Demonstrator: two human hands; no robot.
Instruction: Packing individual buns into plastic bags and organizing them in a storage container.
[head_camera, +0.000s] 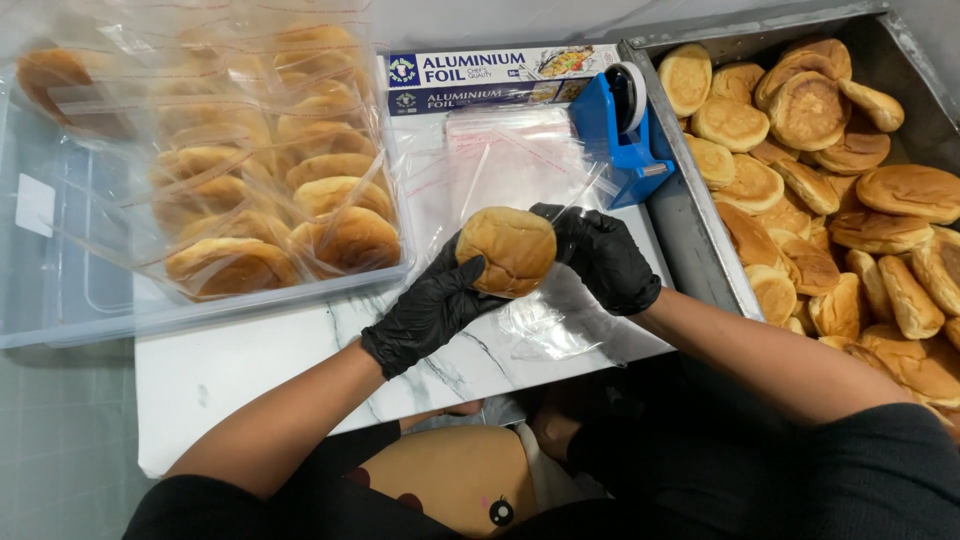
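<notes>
My left hand (425, 310), in a black glove, holds a round golden bun (508, 250) from below and the left. My right hand (600, 255), also gloved in black, touches the bun's right side and pinches a clear plastic bag (545, 320) that hangs under the bun over the white marbled board (250, 365). The bun looks partly inside the bag's mouth, though I cannot tell how far.
A clear plastic tub (60, 300) at the left holds several bagged buns (320, 200). A metal tray (690, 230) at the right is piled with loose buns (850, 200). A blue tape dispenser (620, 135), a foil box (500, 80) and a stack of clear bags (500, 160) lie behind my hands.
</notes>
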